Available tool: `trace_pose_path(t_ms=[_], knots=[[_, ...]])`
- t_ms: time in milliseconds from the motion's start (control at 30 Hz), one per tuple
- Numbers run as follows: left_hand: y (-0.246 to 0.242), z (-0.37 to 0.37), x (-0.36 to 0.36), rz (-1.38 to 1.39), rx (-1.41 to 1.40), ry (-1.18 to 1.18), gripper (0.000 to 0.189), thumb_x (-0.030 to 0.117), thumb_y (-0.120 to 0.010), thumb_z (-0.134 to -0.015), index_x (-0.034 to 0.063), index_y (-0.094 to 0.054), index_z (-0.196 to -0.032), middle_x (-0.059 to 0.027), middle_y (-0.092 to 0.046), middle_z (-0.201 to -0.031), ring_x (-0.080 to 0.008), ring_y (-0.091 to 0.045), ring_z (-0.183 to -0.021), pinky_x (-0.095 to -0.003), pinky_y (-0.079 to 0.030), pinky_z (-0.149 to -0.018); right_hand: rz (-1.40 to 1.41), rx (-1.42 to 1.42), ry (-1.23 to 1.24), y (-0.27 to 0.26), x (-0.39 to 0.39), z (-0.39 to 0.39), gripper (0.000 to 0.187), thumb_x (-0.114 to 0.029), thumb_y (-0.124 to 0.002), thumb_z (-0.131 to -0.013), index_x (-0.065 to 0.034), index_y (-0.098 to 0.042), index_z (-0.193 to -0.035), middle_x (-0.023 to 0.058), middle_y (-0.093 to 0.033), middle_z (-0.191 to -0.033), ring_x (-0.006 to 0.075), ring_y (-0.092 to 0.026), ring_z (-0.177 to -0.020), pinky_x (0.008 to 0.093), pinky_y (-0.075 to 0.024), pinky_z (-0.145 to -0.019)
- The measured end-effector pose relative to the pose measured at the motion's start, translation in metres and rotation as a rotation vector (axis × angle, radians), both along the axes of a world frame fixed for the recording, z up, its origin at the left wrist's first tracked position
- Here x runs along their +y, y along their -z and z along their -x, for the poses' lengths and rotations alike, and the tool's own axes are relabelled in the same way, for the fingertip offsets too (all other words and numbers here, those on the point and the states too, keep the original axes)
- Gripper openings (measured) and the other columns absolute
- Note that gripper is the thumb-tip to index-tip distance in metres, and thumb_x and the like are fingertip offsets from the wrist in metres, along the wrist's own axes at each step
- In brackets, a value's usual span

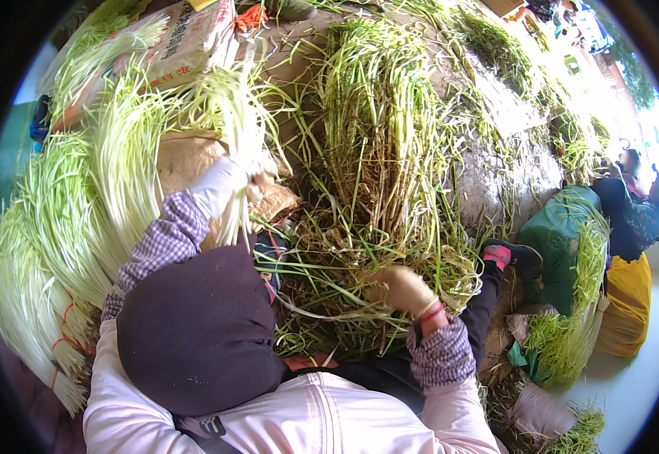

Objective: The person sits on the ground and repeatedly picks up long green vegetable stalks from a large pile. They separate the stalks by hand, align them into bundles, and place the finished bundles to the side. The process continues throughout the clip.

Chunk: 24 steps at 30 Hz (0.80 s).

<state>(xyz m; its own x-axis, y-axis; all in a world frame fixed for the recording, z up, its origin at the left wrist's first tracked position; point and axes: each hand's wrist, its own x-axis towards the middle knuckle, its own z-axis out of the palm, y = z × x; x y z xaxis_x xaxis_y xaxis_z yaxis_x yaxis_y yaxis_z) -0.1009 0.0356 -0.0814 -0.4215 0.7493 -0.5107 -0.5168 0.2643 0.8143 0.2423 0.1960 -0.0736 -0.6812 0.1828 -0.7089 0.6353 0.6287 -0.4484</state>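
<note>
My left hand [220,184], in a white glove, grips a bunch of pale green, white-stemmed leafy stalks [241,122]. The bunch stands roughly upright, its leaves fanning out at the top. Beneath that hand lies brown wrapping material [190,164]. Blurred by motion, my right hand [406,289] is over loose green stalks and dry, brownish leaf waste [335,295]; its fingers are unclear, so whether it holds anything cannot be told. Ahead of it lies a large pile of untrimmed stalks [383,125] with yellowed, dry lower parts.
Neat bundles of pale stalks [62,193] lie on the left, some tied with red bands. Behind them is a printed sack [193,45]. On the right are a green bundle [559,244] and a yellow sack [624,306]. Other people [633,187] are at the far right.
</note>
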Motion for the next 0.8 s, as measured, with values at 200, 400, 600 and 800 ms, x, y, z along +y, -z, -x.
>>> trace_pose_path(t_ms=[200,400,600,800], knots=[[-0.020,0.006,0.010,-0.368,-0.531,0.039,0.022,0.016,-0.062,-0.087,-0.0023,-0.057,-0.098,-0.0058,-0.059,-0.080,-0.0105,-0.054,-0.060,-0.0245,-0.051,-0.049,-0.455,0.499,0.636,0.036,0.095,0.094,0.020,-0.023,-0.062,-0.089,-0.0087,-0.065,-0.103,0.0055,-0.065,-0.079,0.0093,-0.052,-0.055,0.0206,-0.0481,-0.053],[-0.018,-0.013,0.003,0.031,-0.628,-0.068,0.024,0.017,-0.057,-0.090,-0.0011,-0.056,-0.106,-0.0065,-0.061,-0.084,-0.0087,-0.055,-0.057,-0.0204,-0.050,-0.045,-0.507,0.135,0.666,0.059,0.141,0.114,0.014,-0.022,-0.057,-0.088,-0.0115,-0.066,-0.092,0.0078,-0.067,-0.083,0.0119,-0.059,-0.064,0.0258,-0.0503,-0.062],[0.026,-0.052,-0.005,0.131,-0.775,0.070,0.015,0.008,-0.054,-0.090,0.0031,-0.052,-0.103,-0.0056,-0.053,-0.077,-0.0103,-0.051,-0.059,-0.0201,-0.046,-0.046,0.042,1.205,1.122,-0.031,0.151,0.064,0.011,-0.013,-0.062,-0.088,-0.0098,-0.067,-0.079,-0.0045,-0.052,-0.060,0.0029,-0.037,-0.048,0.0181,-0.0291,-0.042],[0.003,-0.035,0.008,-0.128,-0.730,0.052,0.011,0.005,-0.049,-0.089,0.0032,-0.048,-0.100,-0.0031,-0.053,-0.082,-0.0085,-0.052,-0.065,-0.0213,-0.045,-0.046,0.412,1.029,1.145,-0.046,0.057,0.054,0.032,-0.018,-0.061,-0.090,-0.0094,-0.058,-0.120,-0.0051,-0.061,-0.070,0.0012,-0.048,-0.050,0.0147,-0.0358,-0.041]])
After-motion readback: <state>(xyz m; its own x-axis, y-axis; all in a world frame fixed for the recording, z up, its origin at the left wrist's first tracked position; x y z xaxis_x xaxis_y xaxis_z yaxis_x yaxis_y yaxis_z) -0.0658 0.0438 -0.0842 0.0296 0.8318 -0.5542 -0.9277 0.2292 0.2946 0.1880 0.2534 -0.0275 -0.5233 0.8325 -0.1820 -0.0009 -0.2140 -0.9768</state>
